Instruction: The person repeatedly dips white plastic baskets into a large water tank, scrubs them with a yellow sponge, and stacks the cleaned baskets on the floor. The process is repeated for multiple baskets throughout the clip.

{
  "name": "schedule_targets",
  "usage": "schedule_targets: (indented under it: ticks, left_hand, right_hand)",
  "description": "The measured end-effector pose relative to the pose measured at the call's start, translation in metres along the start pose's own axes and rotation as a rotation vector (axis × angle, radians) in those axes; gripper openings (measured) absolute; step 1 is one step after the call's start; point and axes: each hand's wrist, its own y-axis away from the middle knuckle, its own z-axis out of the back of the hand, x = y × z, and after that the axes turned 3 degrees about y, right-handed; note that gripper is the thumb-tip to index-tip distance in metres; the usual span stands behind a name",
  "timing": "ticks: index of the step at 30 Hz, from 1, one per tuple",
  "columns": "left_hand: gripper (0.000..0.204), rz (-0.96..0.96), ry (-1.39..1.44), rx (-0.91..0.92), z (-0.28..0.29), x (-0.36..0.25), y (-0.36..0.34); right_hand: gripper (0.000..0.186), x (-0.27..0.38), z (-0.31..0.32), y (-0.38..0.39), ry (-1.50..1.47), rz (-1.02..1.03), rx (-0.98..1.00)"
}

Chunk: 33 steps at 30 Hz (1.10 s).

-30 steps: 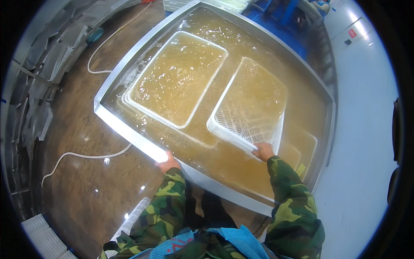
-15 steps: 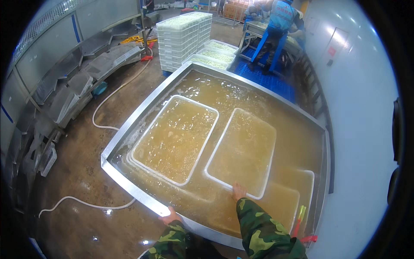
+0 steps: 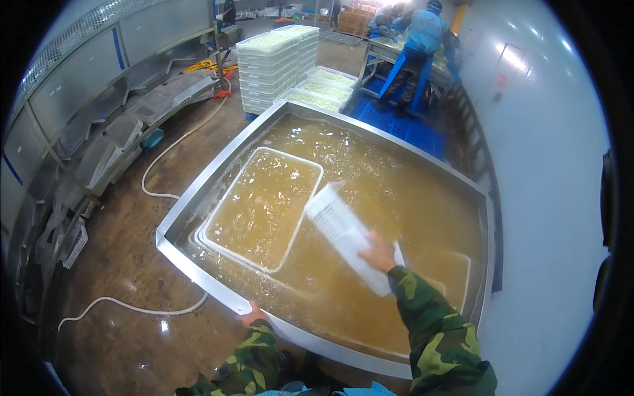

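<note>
A wide metal tank (image 3: 188, 276) full of murky brown water spreads out before me. My left hand (image 3: 252, 315) is closed over its near rim. My right hand (image 3: 378, 252) grips a white plastic tray (image 3: 341, 226), tilted up on its side above the water, its slotted face showing, blurred by motion. Left of it, the pale rim of a submerged tray (image 3: 321, 177) shows at the surface, with more rims just beneath its near-left corner. Under my right forearm, a further submerged tray (image 3: 468, 277) is partly hidden.
Beyond the tank stand tall stacks of white trays (image 3: 267, 69) and lower trays of pale green pieces (image 3: 319, 100). A person in blue (image 3: 422, 33) works at a far table on blue floor mats (image 3: 396, 125). A hose (image 3: 162, 148) lies on the wet floor; a white wall (image 3: 541, 198) runs along the right.
My right hand has lifted the tray from the water and tipped it onto its side. My left hand stays on the rim. The red-and-yellow thing at the near right corner is out of sight.
</note>
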Motion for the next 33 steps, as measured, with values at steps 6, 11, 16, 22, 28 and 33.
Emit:
schedule_targets:
  ticks: [6, 11, 16, 22, 28, 33]
  left_hand:
    - [0.087, -0.044, -0.339, 0.044, 0.005, 0.008, -0.014]
    - [0.078, -0.522, -0.405, 0.099, 0.013, 0.005, -0.025]
    - [0.06, -0.91, -0.199, 0.431, 0.022, 0.02, 0.05]
    - [0.049, -0.98, -0.223, 0.944, 0.009, 0.034, 0.134]
    - [0.038, -0.894, -0.275, 1.157, 0.047, 0.017, 0.149]
    - [0.033, -0.813, -0.156, 1.108, 0.06, 0.001, 0.135]
  right_hand:
    - [0.028, 0.006, 0.134, 0.004, -0.657, -0.246, -0.168]
    - [0.027, -0.074, 0.17, 0.081, -1.16, -0.418, -0.448]
    - [0.043, -0.128, 0.113, 0.237, -1.517, -0.84, -0.834]
    - [0.048, -0.172, 0.032, 0.323, -1.672, -1.113, -1.063]
    - [0.044, -0.091, 0.125, 0.256, -1.713, -0.855, -0.791]
    - [0.042, -0.029, 0.192, 0.196, -1.151, -0.556, -0.625]
